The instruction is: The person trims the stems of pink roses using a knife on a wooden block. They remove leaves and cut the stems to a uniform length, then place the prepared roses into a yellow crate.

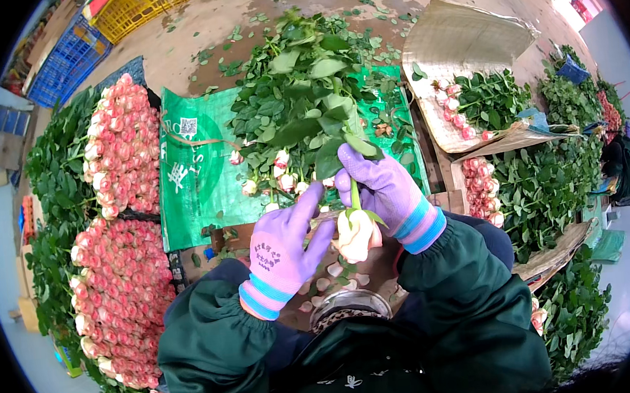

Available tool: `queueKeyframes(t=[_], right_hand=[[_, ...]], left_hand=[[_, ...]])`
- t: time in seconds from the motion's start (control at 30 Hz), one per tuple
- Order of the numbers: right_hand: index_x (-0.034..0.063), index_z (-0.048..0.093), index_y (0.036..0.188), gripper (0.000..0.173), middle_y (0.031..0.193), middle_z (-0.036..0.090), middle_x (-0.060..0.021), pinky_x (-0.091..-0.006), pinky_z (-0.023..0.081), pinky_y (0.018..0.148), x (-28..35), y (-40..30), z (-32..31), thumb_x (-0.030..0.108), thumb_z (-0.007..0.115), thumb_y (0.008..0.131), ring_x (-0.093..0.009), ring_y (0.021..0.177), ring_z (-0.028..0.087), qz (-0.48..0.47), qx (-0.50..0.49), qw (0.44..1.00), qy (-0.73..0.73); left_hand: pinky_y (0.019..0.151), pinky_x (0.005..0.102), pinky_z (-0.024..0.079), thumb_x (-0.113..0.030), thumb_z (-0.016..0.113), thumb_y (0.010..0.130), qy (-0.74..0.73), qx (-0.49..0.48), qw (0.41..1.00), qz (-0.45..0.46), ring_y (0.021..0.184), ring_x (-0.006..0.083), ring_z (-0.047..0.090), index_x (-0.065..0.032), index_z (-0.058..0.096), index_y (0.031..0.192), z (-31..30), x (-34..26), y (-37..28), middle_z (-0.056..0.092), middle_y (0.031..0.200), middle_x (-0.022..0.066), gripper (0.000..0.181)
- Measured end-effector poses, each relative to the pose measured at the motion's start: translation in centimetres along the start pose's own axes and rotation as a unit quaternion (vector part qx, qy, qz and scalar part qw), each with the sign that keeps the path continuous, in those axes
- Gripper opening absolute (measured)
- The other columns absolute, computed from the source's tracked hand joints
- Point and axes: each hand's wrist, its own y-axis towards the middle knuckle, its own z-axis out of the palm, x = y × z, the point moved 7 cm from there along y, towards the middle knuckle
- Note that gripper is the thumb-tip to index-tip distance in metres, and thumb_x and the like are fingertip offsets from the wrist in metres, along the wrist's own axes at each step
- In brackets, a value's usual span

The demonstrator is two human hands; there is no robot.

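My right hand [377, 189], in a purple glove, grips the stem of a pale pink-white rose [357, 236] just below the bloom. The flower hangs head down towards me, and its leafy stem points away. Close to the bloom's left side is my left hand [290, 234], gloved alike, with thumb and fingers spread and nothing visible between them. Beyond both hands lies a heap of leafy rose stems [281, 100], several blooms facing me, on a green printed plastic sheet [198, 166].
Stacked pink roses [129, 286] stand close on the left. On the right are more roses [481, 190] and a curved wrapping sheet [457, 38]. Blue [67, 63] and yellow crates [137, 11] sit at the far left. Loose petals [335, 270] lie below my hands.
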Motion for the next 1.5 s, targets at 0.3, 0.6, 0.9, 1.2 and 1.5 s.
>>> queueKeyframes(t=[0.3, 0.6, 0.9, 1.2, 1.5], right_hand=[[0.0056, 0.053, 0.132, 0.041, 0.09, 0.064, -0.0019, -0.0258, 0.054, 0.069, -0.1, -0.1, 0.5, 0.029, 0.056, 0.098, -0.009, 0.075, 0.061, 0.037, 0.091, 0.995, 0.004], [0.0045, 0.058, 0.103, 0.039, 0.071, 0.064, -0.0005, -0.024, 0.039, 0.044, 0.4, 0.0, -4.7, 0.041, 0.064, 0.091, -0.006, 0.046, 0.048, 0.068, -0.019, 0.945, -0.319], [0.0107, 0.063, 0.114, 0.033, 0.092, 0.07, -0.013, -0.0394, 0.053, 0.072, -4.9, -4.4, -16.4, 0.025, 0.067, 0.085, -0.028, 0.082, 0.068, -0.066, -0.083, 0.543, -0.833], [0.0115, 0.064, 0.106, 0.037, 0.097, 0.066, -0.014, -0.0438, 0.049, 0.08, -5.2, -6.5, -19.9, 0.005, 0.06, 0.07, -0.035, 0.092, 0.062, -0.069, -0.016, 0.488, -0.87], [0.0127, 0.063, 0.103, 0.039, 0.087, 0.066, -0.0142, -0.045, 0.049, 0.074, -7.2, -6.1, -21.6, 0.002, 0.059, 0.065, -0.036, 0.085, 0.062, 0.012, 0.03, 0.432, -0.901]], left_hand=[[0.06, 0.0387, 0.046, -0.023, 0.071, 0.071, -0.08, -0.044, 0.995, 0.044, 0.06, 0.0279, 0.059, 0.005, 0.043, 0.135, 0.2, -2.1, 1.0, 0.063, 0.074, 0.0105, 0.076], [0.061, 0.0405, 0.046, -0.023, 0.067, 0.069, 0.028, 0.139, 0.968, 0.205, 0.065, 0.0281, 0.059, -0.006, 0.047, 0.135, 4.0, -4.8, -0.7, 0.062, 0.076, 0.0056, 0.072], [0.059, 0.0396, 0.046, -0.028, 0.056, 0.087, 0.115, 0.379, 0.896, 0.201, 0.067, 0.027, 0.062, -0.0059, 0.04, 0.14, 10.8, -4.9, -6.5, 0.063, 0.083, 0.0105, 0.06], [0.056, 0.0361, 0.043, -0.019, 0.054, 0.085, 0.135, 0.312, 0.917, 0.208, 0.064, 0.0243, 0.062, -0.0089, 0.04, 0.141, 9.8, -4.5, -8.2, 0.061, 0.077, 0.0053, 0.058], [0.052, 0.0376, 0.04, -0.02, 0.051, 0.088, 0.112, 0.292, 0.93, 0.19, 0.06, 0.0238, 0.06, -0.0112, 0.047, 0.133, 9.6, -3.4, -8.8, 0.059, 0.068, 0.0044, 0.046]])
